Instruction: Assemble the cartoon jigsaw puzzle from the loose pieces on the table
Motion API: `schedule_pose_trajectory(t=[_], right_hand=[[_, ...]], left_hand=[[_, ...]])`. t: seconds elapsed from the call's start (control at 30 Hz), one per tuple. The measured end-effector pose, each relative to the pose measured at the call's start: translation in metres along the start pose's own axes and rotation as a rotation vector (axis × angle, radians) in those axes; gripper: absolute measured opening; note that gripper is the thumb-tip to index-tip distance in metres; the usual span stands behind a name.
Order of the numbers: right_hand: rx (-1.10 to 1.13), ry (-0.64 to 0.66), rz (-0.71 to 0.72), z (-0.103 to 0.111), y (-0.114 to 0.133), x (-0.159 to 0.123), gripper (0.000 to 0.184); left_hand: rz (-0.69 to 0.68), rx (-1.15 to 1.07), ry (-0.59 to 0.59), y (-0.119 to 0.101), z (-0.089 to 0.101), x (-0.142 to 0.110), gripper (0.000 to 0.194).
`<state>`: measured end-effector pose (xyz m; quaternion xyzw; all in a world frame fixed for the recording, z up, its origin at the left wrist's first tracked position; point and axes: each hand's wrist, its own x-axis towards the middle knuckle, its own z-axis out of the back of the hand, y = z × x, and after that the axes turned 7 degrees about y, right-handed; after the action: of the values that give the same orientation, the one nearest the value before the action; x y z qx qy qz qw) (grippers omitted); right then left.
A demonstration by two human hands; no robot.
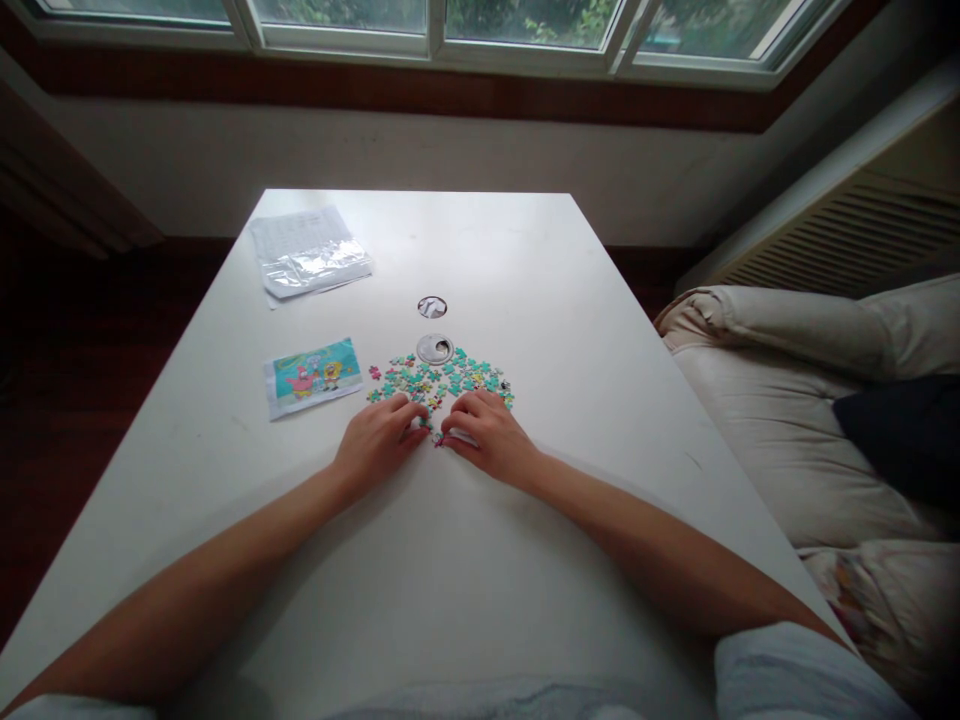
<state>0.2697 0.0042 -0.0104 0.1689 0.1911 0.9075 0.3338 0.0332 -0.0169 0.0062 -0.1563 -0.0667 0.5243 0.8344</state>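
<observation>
Small jigsaw puzzle pieces (459,376), mostly green with some yellow and pink, lie in a loose pile on the white table (450,560). At the near edge of the pile, my left hand (381,438) is closed, with thumb and forefinger pinched at a puzzle piece (425,424). My right hand (495,438) faces it, its fingertips closed on another small puzzle piece (439,439). Only a narrow gap separates the two sets of fingertips. The fingers partly cover both pieces. Left of the pile is a picture sheet (315,378) with cartoon characters.
Papers under a clear plastic sleeve (311,255) lie at the table's far left. A round hole (432,307) and a round grey cap (435,349) are beyond the pieces. To the right stands a beige sofa (750,430); windows (525,25) are ahead.
</observation>
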Motion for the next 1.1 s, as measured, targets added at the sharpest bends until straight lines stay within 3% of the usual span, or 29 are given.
schedule_pose_trajectory(t=[0.4,1.1], right_hand=[[-0.022,0.009,-0.019,-0.0009,0.0032,0.0005,0.008],[-0.014,-0.004,-0.007,0.0005,0.0043,0.0016,0.008]], left_hand=[[-0.018,-0.144,-0.002,-0.0004,-0.0005,0.0009,0.009],[-0.121,-0.058,-0.027,-0.0038,0.0004,-0.0019,0.010]])
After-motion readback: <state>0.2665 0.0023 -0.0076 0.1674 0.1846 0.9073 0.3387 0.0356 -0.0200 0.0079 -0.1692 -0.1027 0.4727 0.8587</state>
